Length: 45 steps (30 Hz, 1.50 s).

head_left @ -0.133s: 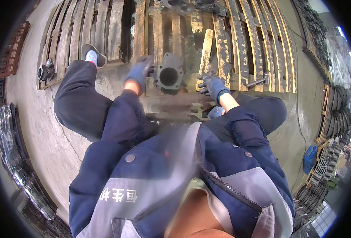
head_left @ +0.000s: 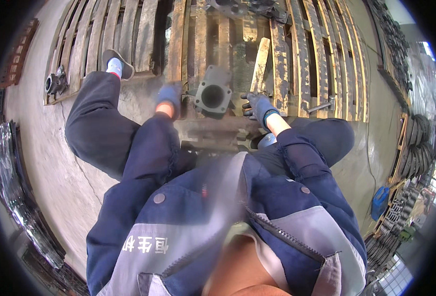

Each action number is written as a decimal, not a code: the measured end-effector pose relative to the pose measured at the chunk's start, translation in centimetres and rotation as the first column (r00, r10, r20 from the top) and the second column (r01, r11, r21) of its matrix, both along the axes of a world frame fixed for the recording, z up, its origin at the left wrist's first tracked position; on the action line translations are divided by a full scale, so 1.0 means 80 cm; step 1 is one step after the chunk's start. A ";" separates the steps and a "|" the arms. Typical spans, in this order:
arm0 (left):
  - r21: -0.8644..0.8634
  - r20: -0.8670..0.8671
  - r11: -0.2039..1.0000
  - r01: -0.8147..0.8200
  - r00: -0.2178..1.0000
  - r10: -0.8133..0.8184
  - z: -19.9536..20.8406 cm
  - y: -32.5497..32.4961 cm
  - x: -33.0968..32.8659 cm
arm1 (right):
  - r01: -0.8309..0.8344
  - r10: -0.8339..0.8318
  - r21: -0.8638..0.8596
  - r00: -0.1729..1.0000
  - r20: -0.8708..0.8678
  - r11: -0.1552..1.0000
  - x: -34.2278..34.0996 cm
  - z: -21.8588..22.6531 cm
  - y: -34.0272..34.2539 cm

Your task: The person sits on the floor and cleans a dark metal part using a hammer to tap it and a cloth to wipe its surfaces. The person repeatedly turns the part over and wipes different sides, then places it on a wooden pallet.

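A grey metal casting (head_left: 219, 76) stands between my hands, its squarish flange with a wide round bore and corner bolt holes facing up. My left hand (head_left: 168, 95), in a blue glove, is just left of the casting with a small gap; motion smears its fingers. On the other side, my right hand (head_left: 259, 106), gloved in blue with dark fingertips, has its fingers apart and pointing toward the casting without touching it. A pale wooden strip (head_left: 261, 64) lies beyond the right hand, which covers its lower end.
Wooden pallets (head_left: 321, 59) spread ahead, with a metal hammer-like tool (head_left: 321, 106) at the right. More castings lie at the far edge; another small dark casting (head_left: 55, 84) sits at the left. A blue jug (head_left: 380, 203) stands at the right beside stacked metal parts.
My left hand has drawn slightly left and nearer, away from the casting. My right hand has shifted a little left. The whole view has moved slightly.
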State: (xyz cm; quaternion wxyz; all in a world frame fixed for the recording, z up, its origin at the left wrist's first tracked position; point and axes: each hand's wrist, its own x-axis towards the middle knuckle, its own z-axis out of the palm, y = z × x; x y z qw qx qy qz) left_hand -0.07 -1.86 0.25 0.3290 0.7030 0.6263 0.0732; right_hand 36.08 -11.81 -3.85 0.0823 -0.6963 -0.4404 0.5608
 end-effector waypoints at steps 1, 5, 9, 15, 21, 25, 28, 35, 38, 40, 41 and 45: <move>-0.131 0.017 0.985 -0.112 0.993 0.116 -0.004 0.002 0.017 | -0.066 0.065 0.068 0.998 0.021 0.995 -0.002 -0.009 0.003; -0.737 0.312 0.620 -0.270 0.678 0.666 -0.033 -0.008 0.051 | -0.286 0.278 0.181 0.958 0.064 0.941 -0.029 -0.009 0.011; -0.522 0.222 0.853 0.005 0.966 0.130 -0.051 0.012 0.040 | -0.057 0.055 0.005 0.923 -0.382 0.998 -0.062 0.009 0.001; -0.612 0.526 0.774 -0.162 0.648 0.551 -0.026 -0.010 0.066 | 0.591 -0.721 -0.418 0.510 -0.469 0.690 -0.083 0.004 0.001; -0.666 0.581 0.723 -0.181 0.482 0.656 0.056 -0.001 0.095 | 0.526 -0.516 0.230 0.850 -0.106 0.819 -0.064 0.101 0.023; -0.648 0.565 0.742 -0.171 0.545 0.619 0.117 0.005 0.109 | 0.563 -0.521 0.427 0.824 -0.221 0.708 -0.068 0.187 0.036; -0.700 0.476 0.705 -0.119 0.658 0.583 0.139 0.002 0.116 | 0.537 -0.530 0.426 0.835 -0.147 0.728 -0.068 0.223 0.039; -0.607 0.613 0.794 -0.026 0.621 0.489 0.092 -0.012 0.122 | 0.409 -0.493 0.631 0.869 -0.048 0.659 -0.066 0.231 0.016; -0.238 0.448 0.956 0.169 0.893 -0.047 0.090 0.002 0.119 | 0.409 -0.433 0.667 0.890 -0.141 0.623 -0.054 0.228 0.015; -0.250 0.515 0.950 0.187 0.857 -0.033 0.109 0.006 0.122 | 0.147 -0.380 0.827 0.921 0.086 0.543 -0.047 0.228 0.018; -0.288 0.597 0.948 0.138 0.799 0.065 0.122 0.007 0.124 | 0.101 -0.374 0.845 0.919 0.122 0.525 -0.044 0.229 0.018; -0.547 0.471 0.836 -0.043 0.810 0.350 0.167 -0.002 0.130 | 0.259 -0.422 0.804 0.906 -0.012 0.535 -0.048 0.242 0.016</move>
